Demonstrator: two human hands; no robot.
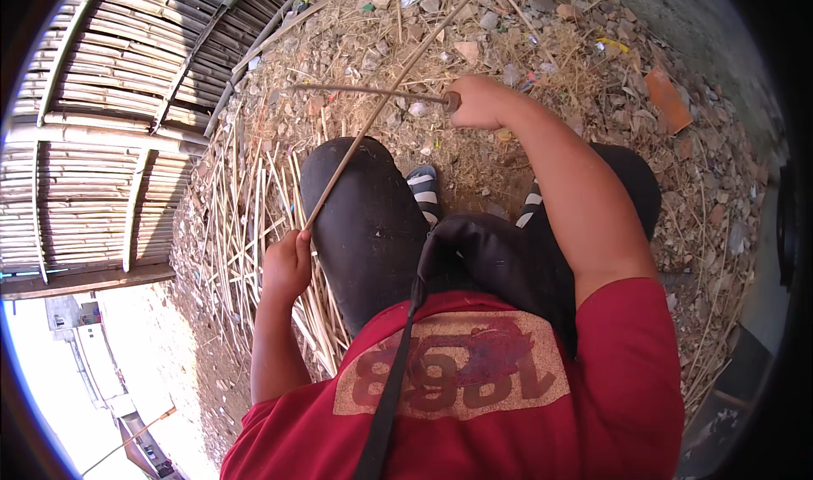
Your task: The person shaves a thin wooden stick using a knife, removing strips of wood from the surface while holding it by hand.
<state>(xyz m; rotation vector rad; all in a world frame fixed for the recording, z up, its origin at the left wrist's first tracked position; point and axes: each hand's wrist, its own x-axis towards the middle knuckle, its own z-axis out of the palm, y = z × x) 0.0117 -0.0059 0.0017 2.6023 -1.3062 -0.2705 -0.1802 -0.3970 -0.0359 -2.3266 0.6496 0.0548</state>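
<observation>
My left hand (288, 264) is closed round the lower end of a long thin bamboo stick (349, 160), beside my left knee. The stick slants up and to the right, past the knee and over the ground. In my right hand (481, 103), closed in a fist, is a knife (347, 89) with a long narrow blade pointing left. Its blade crosses the stick above my left knee; whether the two touch, I cannot tell. Most of the knife's handle is hidden in my fist.
Split bamboo sticks (246, 226) lie in a loose pile left of my legs. A bamboo slat wall (110, 82) stands at the upper left. Rubble and dry straw (508, 35) cover the ground ahead, with a broken brick (667, 99) at the right. My striped footwear (423, 190) shows between my knees.
</observation>
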